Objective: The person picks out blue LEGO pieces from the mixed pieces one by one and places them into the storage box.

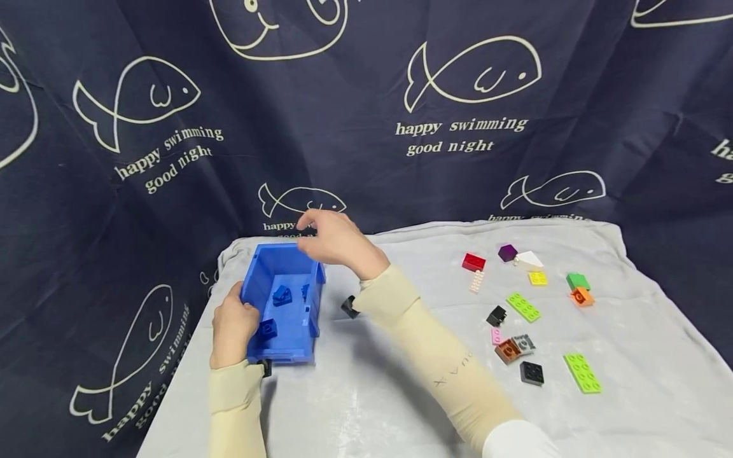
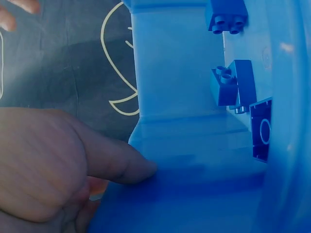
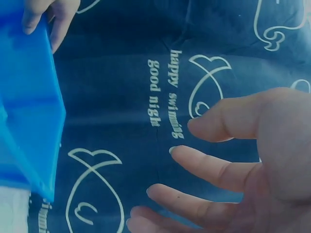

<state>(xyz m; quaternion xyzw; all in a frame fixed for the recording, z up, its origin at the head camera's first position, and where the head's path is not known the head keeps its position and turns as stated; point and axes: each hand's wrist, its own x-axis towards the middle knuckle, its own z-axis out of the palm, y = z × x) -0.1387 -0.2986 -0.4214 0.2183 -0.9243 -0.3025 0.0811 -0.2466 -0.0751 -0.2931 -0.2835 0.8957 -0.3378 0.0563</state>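
Observation:
A blue plastic bin (image 1: 294, 324) stands at the left of the table with several blue toy bricks (image 1: 282, 295) lying inside. My left hand (image 1: 233, 321) grips the bin's left wall; in the left wrist view the thumb (image 2: 121, 165) lies over the inner side and the other fingers are behind the wall. Up past the bin's far right corner, my right hand (image 1: 338, 238) is raised with its fingers spread. The right wrist view shows nothing between those fingers (image 3: 209, 170), which are apart from the bin.
Many loose bricks lie on the table's right side, among them a lime green brick (image 1: 583, 373), a black brick (image 1: 532, 373), a brown brick (image 1: 507, 350) and a red brick (image 1: 473, 262). A dark curtain (image 1: 366, 114) with fish drawings hangs behind the white-covered table (image 1: 389, 394).

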